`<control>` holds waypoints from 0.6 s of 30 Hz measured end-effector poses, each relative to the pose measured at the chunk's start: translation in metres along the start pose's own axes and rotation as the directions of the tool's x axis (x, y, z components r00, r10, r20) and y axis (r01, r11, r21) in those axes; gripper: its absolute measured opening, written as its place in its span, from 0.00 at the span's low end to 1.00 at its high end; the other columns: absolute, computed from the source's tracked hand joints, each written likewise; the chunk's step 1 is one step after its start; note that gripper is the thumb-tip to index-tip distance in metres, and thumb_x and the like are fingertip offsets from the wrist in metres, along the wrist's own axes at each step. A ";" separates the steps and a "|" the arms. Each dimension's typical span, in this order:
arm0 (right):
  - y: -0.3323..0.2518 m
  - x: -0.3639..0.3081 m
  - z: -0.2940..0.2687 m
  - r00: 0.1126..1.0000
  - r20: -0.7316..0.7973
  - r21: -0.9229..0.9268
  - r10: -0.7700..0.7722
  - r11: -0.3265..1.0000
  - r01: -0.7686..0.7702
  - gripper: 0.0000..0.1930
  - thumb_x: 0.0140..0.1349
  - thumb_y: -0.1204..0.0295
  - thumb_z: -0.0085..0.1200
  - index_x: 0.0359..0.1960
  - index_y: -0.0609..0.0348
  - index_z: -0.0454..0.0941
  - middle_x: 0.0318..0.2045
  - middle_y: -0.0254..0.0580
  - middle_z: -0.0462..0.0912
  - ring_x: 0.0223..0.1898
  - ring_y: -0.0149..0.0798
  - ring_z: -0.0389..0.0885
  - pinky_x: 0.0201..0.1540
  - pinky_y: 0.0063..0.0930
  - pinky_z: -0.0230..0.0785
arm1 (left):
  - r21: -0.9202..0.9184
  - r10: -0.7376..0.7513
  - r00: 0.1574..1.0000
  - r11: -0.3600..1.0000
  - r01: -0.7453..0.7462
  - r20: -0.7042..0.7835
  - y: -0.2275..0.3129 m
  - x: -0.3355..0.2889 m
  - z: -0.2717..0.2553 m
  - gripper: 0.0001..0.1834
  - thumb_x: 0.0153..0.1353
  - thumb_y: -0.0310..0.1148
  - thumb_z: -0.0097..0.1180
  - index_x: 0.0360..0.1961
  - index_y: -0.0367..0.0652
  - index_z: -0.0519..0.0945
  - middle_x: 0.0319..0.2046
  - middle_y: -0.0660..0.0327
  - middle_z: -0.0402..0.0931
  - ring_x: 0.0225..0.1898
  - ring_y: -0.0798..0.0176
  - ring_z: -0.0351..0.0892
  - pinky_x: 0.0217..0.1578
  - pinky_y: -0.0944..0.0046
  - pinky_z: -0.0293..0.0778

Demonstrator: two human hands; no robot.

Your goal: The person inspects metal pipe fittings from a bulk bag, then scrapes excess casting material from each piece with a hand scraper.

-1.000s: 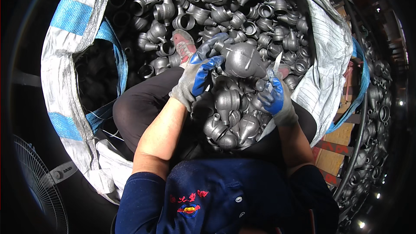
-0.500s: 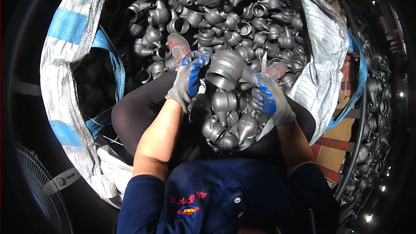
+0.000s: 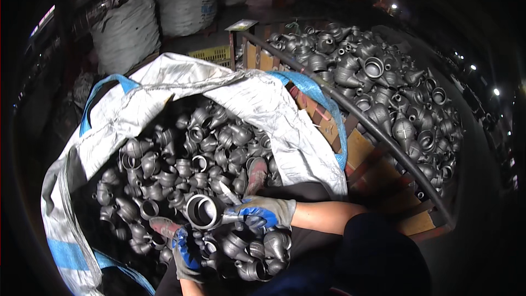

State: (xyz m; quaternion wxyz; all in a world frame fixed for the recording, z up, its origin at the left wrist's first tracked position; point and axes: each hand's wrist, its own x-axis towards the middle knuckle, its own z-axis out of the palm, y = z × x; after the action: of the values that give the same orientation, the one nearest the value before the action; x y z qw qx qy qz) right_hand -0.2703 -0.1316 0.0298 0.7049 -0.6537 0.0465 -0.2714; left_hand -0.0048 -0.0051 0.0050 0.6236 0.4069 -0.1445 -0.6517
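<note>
A large grey metal pipe fitting [image 3: 202, 211] is tilted so that its round, bright-rimmed mouth faces up toward me. My right hand [image 3: 263, 211], in a grey and blue glove, is closed around its narrow end. A pale knife blade [image 3: 229, 192] also sticks out of that hand, slanting over the fitting. Below and to the left of the fitting is my left hand [image 3: 187, 254], gloved the same way, with its fingers partly spread and nothing visible in them. Several smaller fittings [image 3: 236, 245] lie piled in my lap beneath the hands.
A white bulk bag [image 3: 296, 131] with blue straps surrounds me, full of grey fittings [image 3: 205, 142]. My shoes [image 3: 256, 175] rest among them. Beyond a dark rail [image 3: 361, 118] at right lies another heap of fittings [image 3: 383, 82]. Full white sacks [image 3: 187, 5] stand behind.
My view has swung to the right and up, showing the second heap and the sacks. The fitting's mouth now faces me, and my left hand has come away from its side.
</note>
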 end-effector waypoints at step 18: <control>-0.294 0.010 -0.271 0.447 -0.850 -0.157 -0.278 0.944 0.289 0.14 0.67 0.65 0.46 0.47 0.58 0.77 0.36 0.34 0.81 0.18 0.23 0.61 0.19 0.18 0.55 | 0.654 0.313 0.942 0.688 -0.314 0.123 0.028 -0.003 0.042 0.16 0.66 0.31 0.47 0.51 0.36 0.74 0.35 0.60 0.77 0.31 0.68 0.75 0.32 0.70 0.71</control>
State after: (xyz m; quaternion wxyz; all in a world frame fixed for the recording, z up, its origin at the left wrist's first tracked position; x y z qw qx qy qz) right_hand -0.4700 -0.3786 0.2726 0.5347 -0.4246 0.2804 -0.6747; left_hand -0.0155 -0.0208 0.0512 0.5391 0.5706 -0.4349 -0.4412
